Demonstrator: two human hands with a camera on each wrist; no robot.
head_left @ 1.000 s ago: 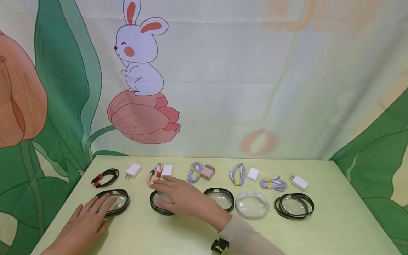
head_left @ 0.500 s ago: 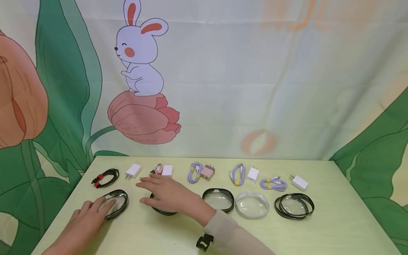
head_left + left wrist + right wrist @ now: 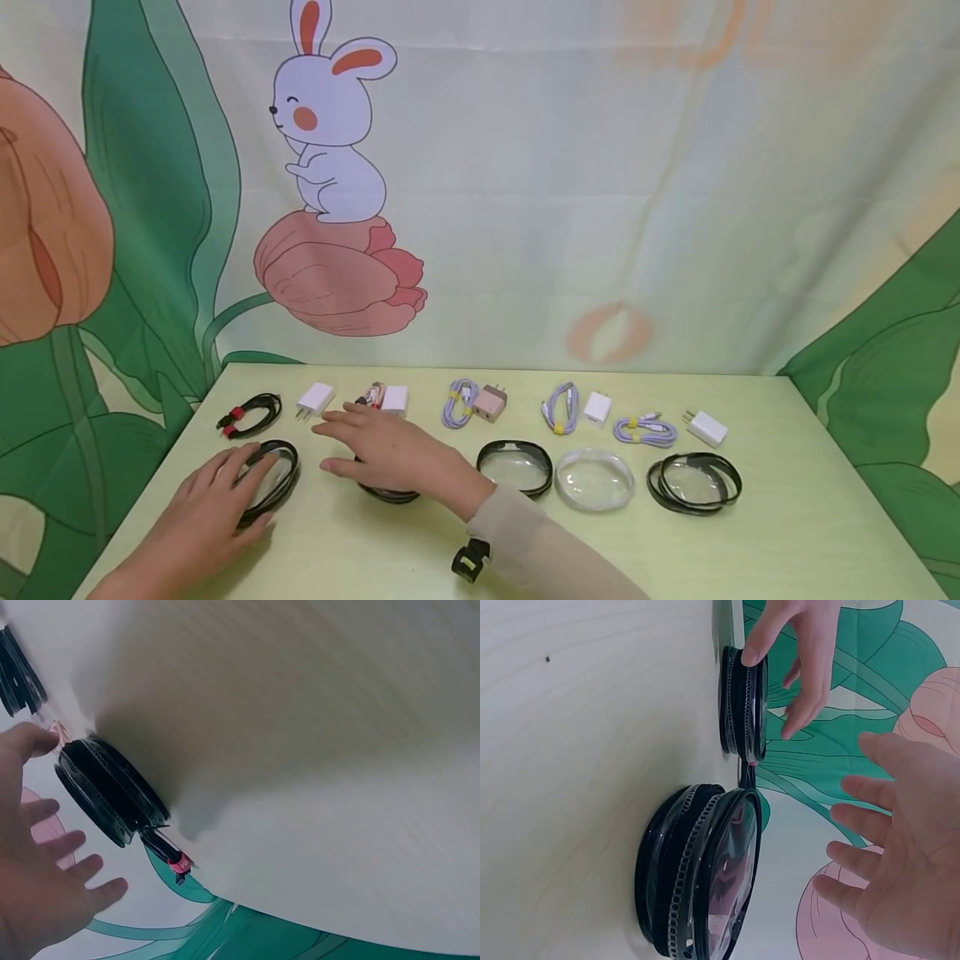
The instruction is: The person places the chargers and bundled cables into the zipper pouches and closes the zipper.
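Observation:
Spread over a round clear pouch (image 3: pixel 287 486) with a black zipped rim, my left hand (image 3: pixel 198 510) has its fingers over the pouch's left side. In the right wrist view, the thumb of that left hand (image 3: pixel 799 656) is right at the rim of the pouch (image 3: pixel 739 712). My right hand (image 3: pixel 390 450) reaches over a second black-rimmed pouch (image 3: pixel 393 497), fingers extended and holding nothing; it hides most of that pouch. From the right wrist, this second pouch (image 3: pixel 735 877) shows a see-through top, apart from the open palm (image 3: pixel 922 855).
Farther right stand a black-rimmed pouch (image 3: pixel 546 471), a clear-rimmed one (image 3: pixel 594 504) and another black one (image 3: pixel 731 500). Behind runs a row of coiled cables, including a black one (image 3: pixel 258 417) and a lilac one (image 3: pixel 645 432), with plug adapters such as a pinkish one (image 3: pixel 490 404).
The left pouch has turned and shifted slightly left under my left hand. My right hand has moved left across the second pouch, its fingers now reaching past the rim.

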